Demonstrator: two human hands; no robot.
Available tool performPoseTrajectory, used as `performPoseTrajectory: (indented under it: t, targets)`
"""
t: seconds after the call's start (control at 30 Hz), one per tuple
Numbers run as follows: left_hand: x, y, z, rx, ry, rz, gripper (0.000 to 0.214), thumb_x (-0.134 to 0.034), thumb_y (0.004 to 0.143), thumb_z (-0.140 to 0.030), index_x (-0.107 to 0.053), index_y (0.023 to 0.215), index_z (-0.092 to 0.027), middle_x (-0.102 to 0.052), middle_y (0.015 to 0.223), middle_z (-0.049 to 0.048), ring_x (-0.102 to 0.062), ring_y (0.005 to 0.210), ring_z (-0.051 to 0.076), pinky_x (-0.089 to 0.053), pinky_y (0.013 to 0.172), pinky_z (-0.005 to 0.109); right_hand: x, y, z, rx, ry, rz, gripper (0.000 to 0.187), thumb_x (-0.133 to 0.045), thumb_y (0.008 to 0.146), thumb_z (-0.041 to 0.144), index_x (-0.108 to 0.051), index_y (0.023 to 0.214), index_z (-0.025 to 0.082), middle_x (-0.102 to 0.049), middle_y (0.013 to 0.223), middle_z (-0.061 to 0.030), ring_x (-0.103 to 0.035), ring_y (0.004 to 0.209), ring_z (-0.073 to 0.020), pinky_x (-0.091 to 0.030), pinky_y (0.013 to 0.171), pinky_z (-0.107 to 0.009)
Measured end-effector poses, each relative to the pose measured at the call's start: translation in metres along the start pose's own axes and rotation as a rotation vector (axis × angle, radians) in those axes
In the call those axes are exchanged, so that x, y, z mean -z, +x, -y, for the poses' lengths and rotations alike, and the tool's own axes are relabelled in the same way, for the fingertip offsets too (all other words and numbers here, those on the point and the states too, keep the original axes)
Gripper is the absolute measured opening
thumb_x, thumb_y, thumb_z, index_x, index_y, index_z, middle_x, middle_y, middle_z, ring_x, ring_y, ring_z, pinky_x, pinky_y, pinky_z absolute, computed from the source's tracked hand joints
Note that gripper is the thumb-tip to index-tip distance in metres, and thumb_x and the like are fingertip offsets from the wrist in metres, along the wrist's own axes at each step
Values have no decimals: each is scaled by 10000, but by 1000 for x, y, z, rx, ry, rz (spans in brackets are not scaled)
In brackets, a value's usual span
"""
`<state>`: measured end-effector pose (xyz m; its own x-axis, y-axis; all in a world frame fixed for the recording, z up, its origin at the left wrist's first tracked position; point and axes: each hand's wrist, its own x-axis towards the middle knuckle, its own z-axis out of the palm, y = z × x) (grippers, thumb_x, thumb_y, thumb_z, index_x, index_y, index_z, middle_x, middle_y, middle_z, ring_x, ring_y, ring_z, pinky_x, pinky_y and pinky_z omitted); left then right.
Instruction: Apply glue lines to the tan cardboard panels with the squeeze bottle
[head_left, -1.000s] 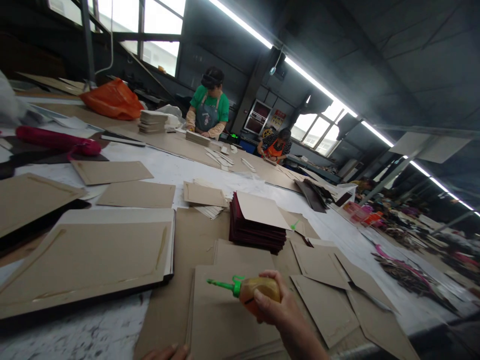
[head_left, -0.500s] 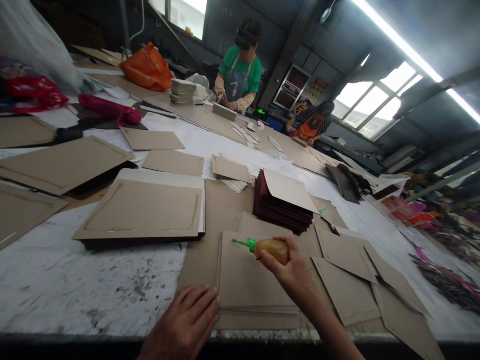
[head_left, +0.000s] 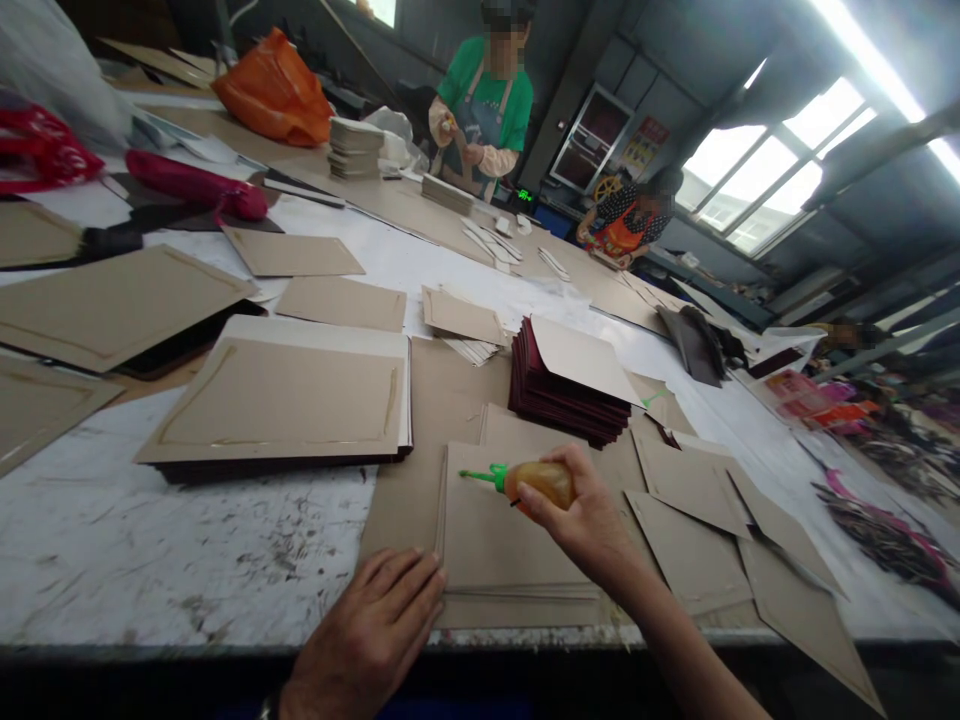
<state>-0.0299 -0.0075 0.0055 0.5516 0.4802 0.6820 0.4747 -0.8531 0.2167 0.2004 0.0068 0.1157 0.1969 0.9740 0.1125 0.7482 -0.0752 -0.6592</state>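
In my right hand point(head_left: 581, 505) is a squeeze bottle point(head_left: 546, 484) of amber liquid, probably glue, with a green nozzle. My fingers wrap round it, and it lies nearly sideways with its tip pointing left. Beneath the nozzle is a small stack of grey-brown cardboard sheets point(head_left: 510, 545), whose top sheet shows no clear line of liquid. My left hand point(head_left: 382, 615) rests flat at the stack's lower left corner, its fingers stretched out and fingertips at the edge. Whether the nozzle tip touches the sheet I cannot tell.
A larger board pile point(head_left: 277, 400) with a brownish line round its top lies left. Behind the bottle stands a dark red stack point(head_left: 566, 390). Loose cardboard sheets point(head_left: 690, 550) overlap on the right. Two people work across the table, one in a green shirt point(head_left: 517, 105).
The camera view has shifted a little. The bottle's tip has moved slightly left toward the top sheet's upper left corner. My left hand stays at the stack's edge.
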Motion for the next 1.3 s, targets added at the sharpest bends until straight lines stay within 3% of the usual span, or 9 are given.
performPoseTrajectory:
  t: [0.2,0.5,0.73,0.83,1.07,1.3]
  targets:
    - [0,-1,0,18,-16,25,245,-452,936,-176,-640,1093,-168,-689,1049,40,-588,986,172,-475,894,326,-7,14,1,54,-46,-63,240,-646,728,370,-484,834,228,-516,806,-20,-511,748,-208,-427,692,-340]
    - [-4,-6,-1,15,-30,47,254,-431,947,-157,-625,1111,-145,-672,1106,46,-570,1021,200,-445,916,373,11,-11,8,-72,67,123,279,-636,756,423,-443,837,239,-546,707,2,-530,649,-197,-420,595,-310]
    - [-1,-3,-1,18,-29,48,246,-438,951,-169,-623,1112,-152,-673,1091,38,-564,1009,196,-431,909,364,0,3,6,25,-1,-16,252,-652,732,362,-461,831,230,-512,766,-6,-508,713,-197,-415,650,-320]
    - [-1,-3,-2,14,-28,45,245,-434,952,-166,-626,1104,-154,-675,1086,36,-566,1004,192,-430,908,360,-2,3,4,43,1,-21,245,-646,732,361,-455,812,230,-493,775,-4,-493,701,-187,-404,637,-309]
    - [-2,-4,-1,3,-22,55,246,-439,946,-163,-625,1106,-156,-677,1087,48,-580,1010,196,-449,900,367,11,-24,8,-71,91,139,262,-633,748,385,-431,829,239,-500,690,21,-499,602,-171,-391,544,-277]
    - [-1,-3,-1,-19,-2,56,236,-450,942,-162,-619,1104,-139,-676,1089,61,-580,1002,206,-462,889,381,17,-53,4,-124,108,173,266,-626,751,413,-444,832,238,-511,713,9,-514,610,-179,-414,552,-295]
